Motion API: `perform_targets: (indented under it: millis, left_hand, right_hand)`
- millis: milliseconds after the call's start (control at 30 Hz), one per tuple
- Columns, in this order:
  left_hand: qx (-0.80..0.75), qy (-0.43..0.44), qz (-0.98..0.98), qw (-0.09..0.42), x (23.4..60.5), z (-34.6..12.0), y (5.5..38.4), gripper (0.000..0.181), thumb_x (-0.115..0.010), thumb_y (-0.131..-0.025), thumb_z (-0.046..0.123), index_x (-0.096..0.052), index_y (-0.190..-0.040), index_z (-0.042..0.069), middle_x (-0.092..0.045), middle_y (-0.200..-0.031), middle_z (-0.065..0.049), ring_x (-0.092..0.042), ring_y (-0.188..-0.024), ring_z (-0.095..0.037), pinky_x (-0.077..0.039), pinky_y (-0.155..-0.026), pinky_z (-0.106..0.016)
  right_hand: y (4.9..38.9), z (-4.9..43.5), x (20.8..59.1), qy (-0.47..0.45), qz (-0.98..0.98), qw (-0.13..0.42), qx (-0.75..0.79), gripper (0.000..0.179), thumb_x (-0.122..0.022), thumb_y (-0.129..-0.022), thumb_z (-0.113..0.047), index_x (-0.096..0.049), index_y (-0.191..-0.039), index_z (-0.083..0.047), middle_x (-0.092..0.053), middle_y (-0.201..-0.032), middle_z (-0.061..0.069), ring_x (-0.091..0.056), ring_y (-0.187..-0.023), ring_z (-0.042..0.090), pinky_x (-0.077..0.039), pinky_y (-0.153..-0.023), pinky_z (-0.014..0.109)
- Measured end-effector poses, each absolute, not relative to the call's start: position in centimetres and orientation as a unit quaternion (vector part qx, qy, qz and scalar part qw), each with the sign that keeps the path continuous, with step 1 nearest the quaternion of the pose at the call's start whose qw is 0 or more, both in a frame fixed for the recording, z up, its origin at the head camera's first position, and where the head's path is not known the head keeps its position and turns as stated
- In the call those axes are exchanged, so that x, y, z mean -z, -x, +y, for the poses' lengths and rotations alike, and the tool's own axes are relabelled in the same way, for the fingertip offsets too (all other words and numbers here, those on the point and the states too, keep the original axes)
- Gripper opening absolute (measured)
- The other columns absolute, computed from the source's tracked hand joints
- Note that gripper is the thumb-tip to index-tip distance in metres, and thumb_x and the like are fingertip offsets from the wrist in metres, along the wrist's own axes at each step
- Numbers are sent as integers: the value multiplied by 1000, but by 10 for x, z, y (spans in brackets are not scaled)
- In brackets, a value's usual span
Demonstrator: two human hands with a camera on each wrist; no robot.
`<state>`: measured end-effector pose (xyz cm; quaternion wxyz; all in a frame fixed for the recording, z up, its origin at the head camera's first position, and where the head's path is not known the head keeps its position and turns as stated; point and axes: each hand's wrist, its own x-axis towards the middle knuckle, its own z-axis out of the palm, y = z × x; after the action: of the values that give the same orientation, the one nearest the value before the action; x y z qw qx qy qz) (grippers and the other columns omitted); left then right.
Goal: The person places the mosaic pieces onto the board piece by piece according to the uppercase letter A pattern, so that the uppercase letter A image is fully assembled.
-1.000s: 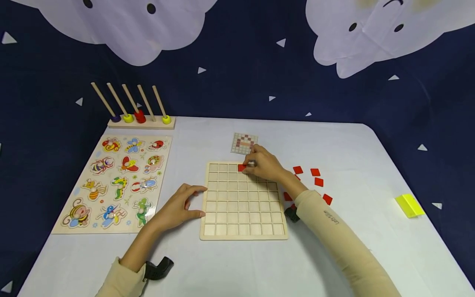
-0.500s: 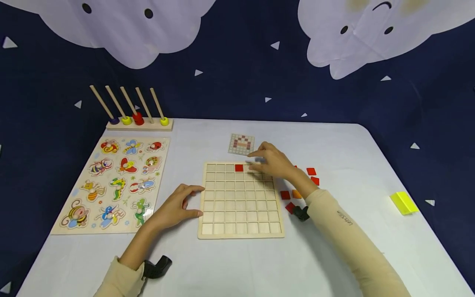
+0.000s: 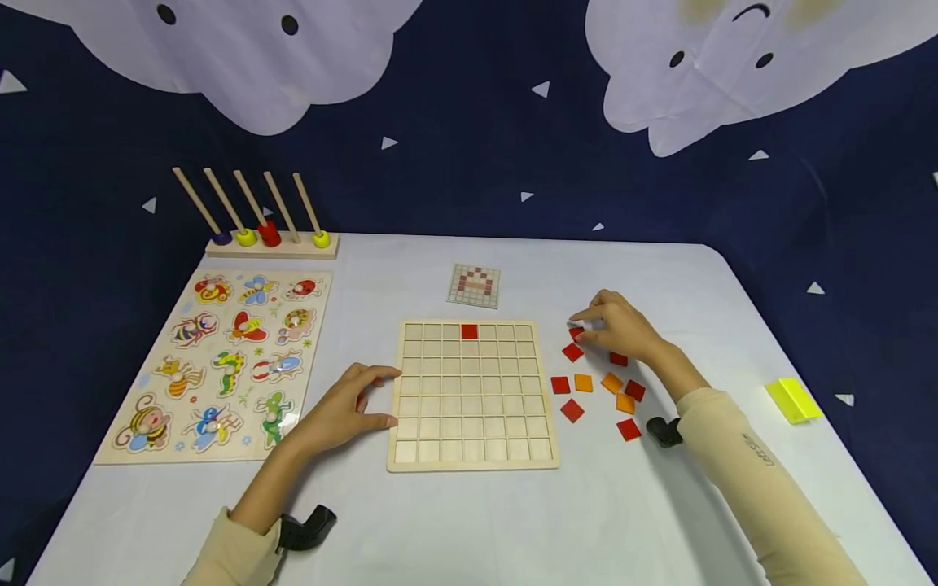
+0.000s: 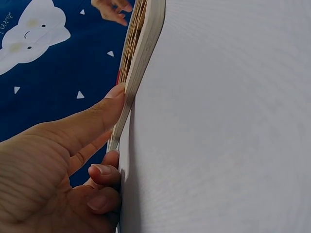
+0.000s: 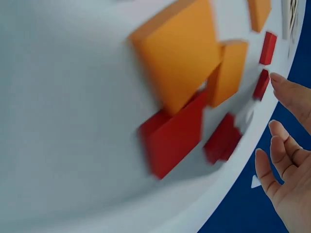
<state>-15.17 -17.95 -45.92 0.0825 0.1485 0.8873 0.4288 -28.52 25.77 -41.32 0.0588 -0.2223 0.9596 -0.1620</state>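
The right hand (image 3: 621, 327), fingers parted, partly hid a red tile (image 3: 576, 332); the left hand (image 3: 343, 413), forefinger outstretched, touched the board (image 3: 474, 405).

From afar I see the grid board (image 3: 476, 404) near the middle of the table (image 3: 469, 521), one tile (image 3: 469, 331) set in its rear row. Behind the board lies a card (image 3: 474, 286). Left of the board is a puzzle (image 3: 211, 350), with a peg stand (image 3: 293, 253) behind it. To the right lie loose tiles (image 3: 583, 382); farther right, near the table's edge, a block (image 3: 794, 400).
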Motion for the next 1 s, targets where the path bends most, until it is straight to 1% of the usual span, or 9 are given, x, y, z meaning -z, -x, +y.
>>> perform_targets:
  millis: [167, 267, 467, 633, 800, 1000]
  left_hand:
    - [-430, -150, 886, 82, 460, -180, 152, 64, -84, -79, 22, -56, -136, 14, -50, -108, -9, -38, -70, -11, -34, -62, -25]
    - [-431, -151, 886, 82, 461, -180, 152, 64, -84, -79, 22, -56, -136, 14, -50, -108, -10, -38, -71, -11, -34, -63, -25]
    - [-432, -150, 885, 83, 462, -180, 153, 64, -84, -79, 22, -56, -136, 13, -50, -109, -9, -38, -71, -12, -35, -63, -25]
    - [-433, -148, 885, 84, 462, -180, 153, 65, -84, -79, 22, -56, -136, 14, -50, -108, -9, -38, -71, -12, -34, -63, -25]
    - [-432, -147, 886, 83, 461, -179, 153, 64, -84, -79, 21, -56, -136, 14, -50, -108, -9, -38, -71, -12, -35, -63, -25]
    - [-432, -147, 886, 83, 461, -179, 153, 64, -84, -79, 20, -56, -136, 13, -50, -109, -9, -38, -71, -12, -35, -63, -25]
  right_hand:
    - [282, 270, 419, 219, 960, 54, 165, 29, -78, -86, -19, -76, -112, -6, -55, -104, 15, -45, -96, 28, -41, -78, 42]
    - [280, 274, 422, 217, 960, 47, 171, 28, -78, -86, -19, -76, -110, -5, -53, -102, 13, -44, -94, 26, -40, -78, 41]
    - [278, 275, 428, 228, 958, 29, 168, 28, -76, -88, -17, -75, -110, -1, -54, -101, 10, -45, -94, 24, -42, -80, 42]
    - [278, 271, 426, 238, 956, 10, 169, 30, -78, -86, -19, -74, -107, 1, -55, -102, 11, -47, -95, 25, -45, -79, 42]
    - [282, 258, 418, 247, 949, 1, 197, 29, -79, -84, -20, -74, -106, -1, -57, -104, 12, -50, -96, 28, -46, -78, 42]
    - [284, 225, 408, 282, 937, 4, 205, 27, -80, -84, -22, -76, -104, -4, -57, -102, 12, -51, -95, 28, -45, -77, 40]
